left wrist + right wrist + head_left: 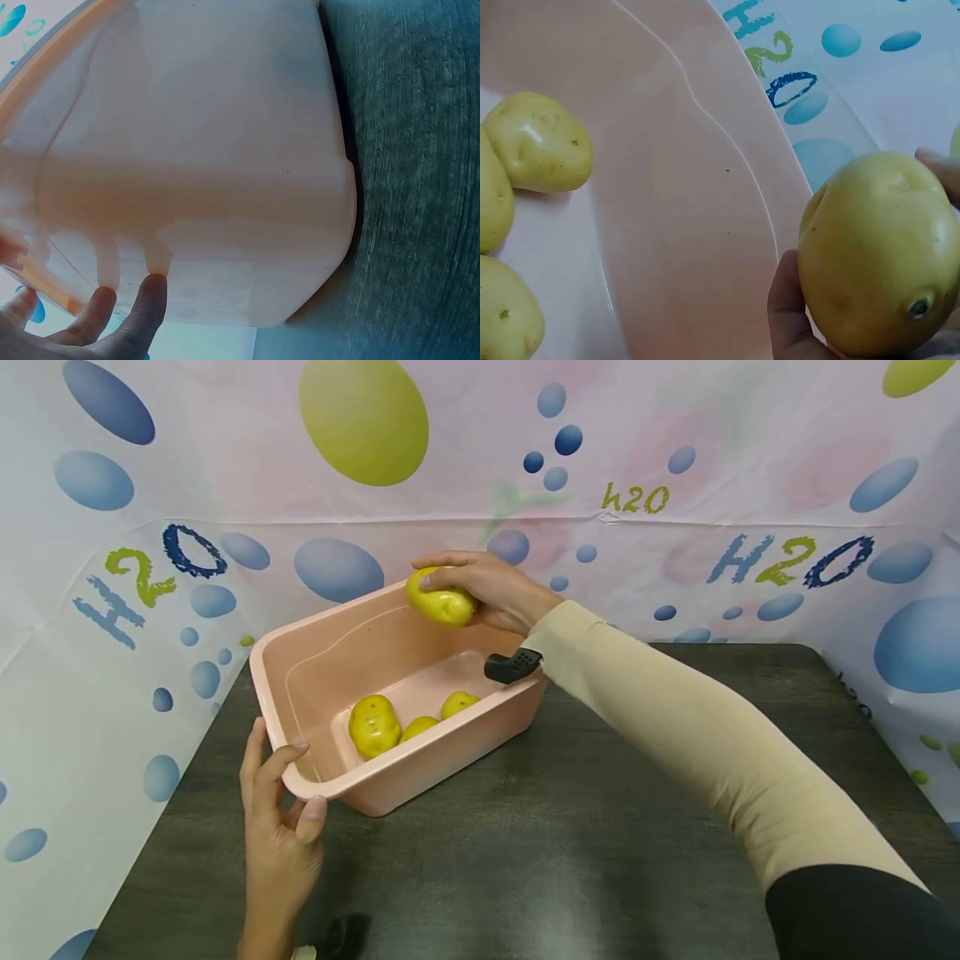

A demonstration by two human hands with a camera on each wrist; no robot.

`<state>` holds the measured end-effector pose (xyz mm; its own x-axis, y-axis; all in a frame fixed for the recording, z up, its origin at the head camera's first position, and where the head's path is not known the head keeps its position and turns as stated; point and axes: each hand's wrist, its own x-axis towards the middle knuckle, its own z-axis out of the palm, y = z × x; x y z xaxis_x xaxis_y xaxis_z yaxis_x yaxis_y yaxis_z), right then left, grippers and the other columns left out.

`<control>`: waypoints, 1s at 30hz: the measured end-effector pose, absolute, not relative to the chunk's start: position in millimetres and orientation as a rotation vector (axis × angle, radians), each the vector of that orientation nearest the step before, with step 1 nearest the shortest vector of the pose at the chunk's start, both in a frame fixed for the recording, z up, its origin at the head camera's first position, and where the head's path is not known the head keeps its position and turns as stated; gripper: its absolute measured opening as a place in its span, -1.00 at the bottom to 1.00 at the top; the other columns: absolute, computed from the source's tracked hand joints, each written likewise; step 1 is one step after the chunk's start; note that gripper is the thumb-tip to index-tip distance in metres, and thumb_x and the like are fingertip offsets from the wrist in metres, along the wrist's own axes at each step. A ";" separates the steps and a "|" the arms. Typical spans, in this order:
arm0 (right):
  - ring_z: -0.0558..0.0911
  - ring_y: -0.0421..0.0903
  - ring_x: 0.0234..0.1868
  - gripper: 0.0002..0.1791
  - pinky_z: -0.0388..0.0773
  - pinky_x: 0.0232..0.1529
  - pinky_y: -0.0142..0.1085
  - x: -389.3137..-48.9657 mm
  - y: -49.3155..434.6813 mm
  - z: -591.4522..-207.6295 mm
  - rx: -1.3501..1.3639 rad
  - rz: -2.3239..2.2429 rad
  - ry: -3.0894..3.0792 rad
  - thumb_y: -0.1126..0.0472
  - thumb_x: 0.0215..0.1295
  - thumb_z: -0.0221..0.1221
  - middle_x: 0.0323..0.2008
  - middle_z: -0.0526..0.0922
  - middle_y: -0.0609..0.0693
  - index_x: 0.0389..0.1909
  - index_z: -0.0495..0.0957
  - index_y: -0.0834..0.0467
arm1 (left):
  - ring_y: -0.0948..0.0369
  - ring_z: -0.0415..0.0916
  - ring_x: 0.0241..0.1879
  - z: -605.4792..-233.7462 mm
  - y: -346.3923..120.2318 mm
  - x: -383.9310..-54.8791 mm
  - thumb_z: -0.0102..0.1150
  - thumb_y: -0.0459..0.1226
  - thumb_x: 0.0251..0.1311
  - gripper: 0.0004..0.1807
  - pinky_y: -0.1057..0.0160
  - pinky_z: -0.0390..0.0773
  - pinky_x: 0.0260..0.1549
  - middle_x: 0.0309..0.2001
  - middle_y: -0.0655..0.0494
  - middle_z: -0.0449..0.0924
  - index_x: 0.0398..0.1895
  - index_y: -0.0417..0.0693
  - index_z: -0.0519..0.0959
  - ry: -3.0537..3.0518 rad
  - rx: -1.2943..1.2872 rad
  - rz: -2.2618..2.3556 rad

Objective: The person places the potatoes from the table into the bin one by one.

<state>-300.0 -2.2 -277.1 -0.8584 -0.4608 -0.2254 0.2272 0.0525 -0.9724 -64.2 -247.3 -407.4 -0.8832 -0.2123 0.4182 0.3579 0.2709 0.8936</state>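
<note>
A pink plastic basin stands on the dark table. My left hand grips its near left corner, with a finger over the rim and the thumb outside. In the left wrist view, fingertips touch the basin's outer wall. Above the far rim, my right hand holds a yellow potato between thumb and fingers. The right wrist view shows this potato close up, with a dark spot on its skin. Inside the basin lie a large potato and two partly hidden ones, a middle potato and a right potato.
The dark wood-grain table extends in front of the basin and to its right. A printed cloth backdrop with blue and green ovals rises behind and at the left. A black wrist device on my right arm overlaps the basin's right rim.
</note>
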 end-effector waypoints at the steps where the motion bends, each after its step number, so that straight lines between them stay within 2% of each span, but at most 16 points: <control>1: 0.55 -0.02 0.09 -0.43 0.64 -0.04 -0.22 -301.6 -4.0 -278.1 -0.217 -1.856 1.864 0.18 0.45 0.27 0.40 0.46 0.03 0.46 0.49 0.00 | -0.27 -0.01 0.60 -407.7 -247.5 -64.0 0.23 -0.25 0.39 -0.43 0.39 0.42 0.21 0.70 0.23 -0.21 0.41 -0.25 0.40 -2.086 -0.130 -1.651; 6: 0.52 -0.02 0.09 -0.43 0.63 -0.05 -0.19 -307.9 -9.0 -284.1 -0.098 -1.855 1.898 0.17 0.43 0.30 0.38 0.48 0.01 0.45 0.52 -0.04 | -0.26 -0.01 0.60 -408.2 -248.5 -63.7 0.25 -0.24 0.38 -0.42 0.44 0.42 0.21 0.70 0.24 -0.20 0.41 -0.25 0.40 -2.083 -0.129 -1.664; 10: 0.51 -0.02 0.09 -0.46 0.65 -0.04 -0.18 -310.1 -8.8 -288.0 -0.009 -1.839 1.920 0.18 0.41 0.32 0.36 0.49 0.00 0.40 0.56 -0.05 | -0.31 0.01 0.57 -408.0 -248.8 -65.3 0.24 -0.26 0.37 -0.43 0.44 0.42 0.19 0.70 0.17 -0.20 0.40 -0.23 0.41 -2.079 -0.148 -1.671; 14: 0.51 -0.01 0.08 -0.50 0.67 -0.05 -0.19 -311.3 -9.8 -289.4 0.001 -1.808 1.957 0.21 0.38 0.34 0.33 0.49 0.03 0.34 0.61 -0.03 | -0.26 0.02 0.59 -408.7 -248.9 -65.9 0.22 -0.28 0.35 -0.42 0.44 0.42 0.22 0.70 0.25 -0.20 0.41 -0.25 0.40 -2.076 -0.134 -1.683; 23: 0.51 0.00 0.05 -0.54 0.63 -0.09 -0.18 -314.2 -12.1 -292.5 0.041 -1.700 2.023 0.24 0.35 0.36 0.23 0.50 0.06 0.27 0.67 0.01 | -0.27 0.00 0.59 -411.5 -250.0 -66.4 0.21 -0.24 0.37 -0.41 0.47 0.43 0.19 0.70 0.29 -0.20 0.41 -0.28 0.38 -2.084 -0.118 -1.673; 30: 0.55 0.03 0.15 -0.57 0.67 0.12 -0.05 -311.6 -10.8 -292.1 0.058 -1.684 2.078 0.25 0.39 0.32 0.33 0.52 0.04 0.26 0.67 0.00 | -0.32 -0.01 0.58 -410.2 -249.5 -64.8 0.24 -0.22 0.36 -0.43 0.45 0.43 0.16 0.70 0.21 -0.20 0.38 -0.21 0.42 -2.083 -0.135 -1.666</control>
